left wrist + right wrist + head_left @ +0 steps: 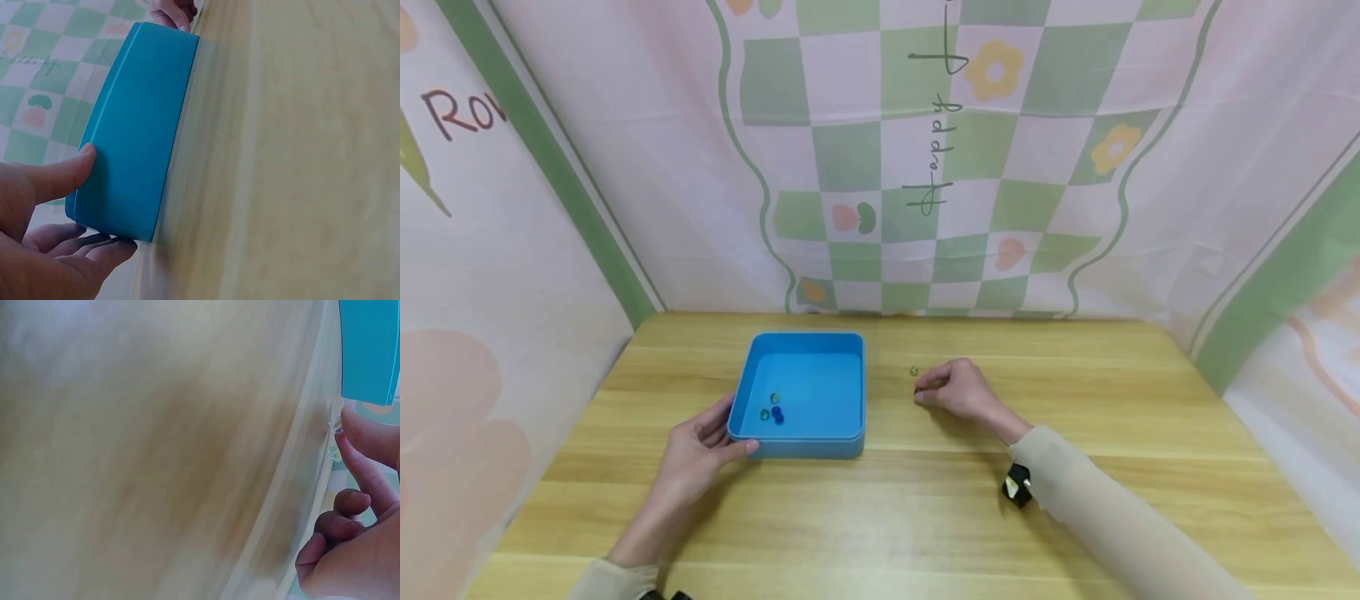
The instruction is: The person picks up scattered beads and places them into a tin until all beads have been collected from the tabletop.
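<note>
A blue square box (808, 375) with an open top stands on the table. Several small marbles, dark blue ones (777, 414) and clear greenish ones (774, 398), lie in its near left part. My left hand (695, 450) grips the box's near left corner, thumb on the front wall (134, 137) and fingers along the left side. Right of the box, my right hand (961, 388) pinches a small clear marble (339, 425) between thumb and index finger, down at the tabletop; the other fingers are curled. Just beyond those fingertips lies another clear greenish marble (913, 371).
The wooden table (880, 525) reaches back to a hanging cloth (842, 158) with green checks and flowers. More patterned cloth (497, 275) hangs at the left and right sides. A black device (1017, 486) is strapped at the right wrist.
</note>
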Demonstrator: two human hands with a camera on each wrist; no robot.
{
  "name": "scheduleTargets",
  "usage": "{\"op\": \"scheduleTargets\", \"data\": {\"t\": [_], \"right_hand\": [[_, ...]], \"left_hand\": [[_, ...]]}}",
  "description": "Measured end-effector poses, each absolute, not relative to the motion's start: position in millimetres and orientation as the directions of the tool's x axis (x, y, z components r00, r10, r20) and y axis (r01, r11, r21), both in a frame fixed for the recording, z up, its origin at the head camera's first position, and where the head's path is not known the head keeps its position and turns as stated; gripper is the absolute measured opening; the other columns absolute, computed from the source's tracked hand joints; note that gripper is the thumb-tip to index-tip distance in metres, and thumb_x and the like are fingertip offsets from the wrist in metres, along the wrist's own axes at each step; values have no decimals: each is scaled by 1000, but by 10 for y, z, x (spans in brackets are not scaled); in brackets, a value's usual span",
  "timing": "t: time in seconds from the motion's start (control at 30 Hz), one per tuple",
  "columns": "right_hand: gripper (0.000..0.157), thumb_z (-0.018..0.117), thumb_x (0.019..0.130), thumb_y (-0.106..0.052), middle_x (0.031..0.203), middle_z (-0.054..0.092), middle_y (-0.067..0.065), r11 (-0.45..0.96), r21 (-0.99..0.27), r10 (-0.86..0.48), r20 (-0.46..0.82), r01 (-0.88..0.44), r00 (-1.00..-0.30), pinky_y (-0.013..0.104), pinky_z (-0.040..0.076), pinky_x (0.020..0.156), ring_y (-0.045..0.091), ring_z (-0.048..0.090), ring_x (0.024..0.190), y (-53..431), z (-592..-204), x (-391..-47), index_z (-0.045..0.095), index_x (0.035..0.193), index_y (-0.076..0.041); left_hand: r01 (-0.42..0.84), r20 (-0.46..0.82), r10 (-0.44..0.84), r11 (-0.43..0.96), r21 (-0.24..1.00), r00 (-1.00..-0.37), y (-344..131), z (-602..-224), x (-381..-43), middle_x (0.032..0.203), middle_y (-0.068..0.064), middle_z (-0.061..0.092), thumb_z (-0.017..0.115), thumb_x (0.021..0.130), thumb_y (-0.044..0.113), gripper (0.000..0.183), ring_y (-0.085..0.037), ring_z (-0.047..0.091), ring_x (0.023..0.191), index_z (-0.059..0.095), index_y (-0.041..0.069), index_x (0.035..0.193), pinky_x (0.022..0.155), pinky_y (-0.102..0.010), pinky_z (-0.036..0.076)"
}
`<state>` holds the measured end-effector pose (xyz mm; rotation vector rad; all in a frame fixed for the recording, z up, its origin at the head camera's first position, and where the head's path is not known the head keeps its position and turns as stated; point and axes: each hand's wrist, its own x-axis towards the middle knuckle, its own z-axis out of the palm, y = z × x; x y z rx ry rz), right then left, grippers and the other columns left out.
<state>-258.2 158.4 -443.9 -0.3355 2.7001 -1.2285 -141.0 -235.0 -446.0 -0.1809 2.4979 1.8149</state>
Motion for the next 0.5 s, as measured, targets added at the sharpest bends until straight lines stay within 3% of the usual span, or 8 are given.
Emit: {"op": "scheduleTargets", "data": {"t": [0.5], "right_hand": [[21, 84, 92, -16, 127, 73, 16, 583, -810, -237, -95, -64, -967, 51, 53, 103, 35, 64, 121, 1572, -4366, -2549, 82, 109, -5]], "left_hand": [[-114, -99, -65, 285, 952, -993, -2349, -4452, -1403, 163, -26, 36, 84, 91, 6, 85, -41, 42, 147, 36, -2, 161, 110, -36, 45]]}}
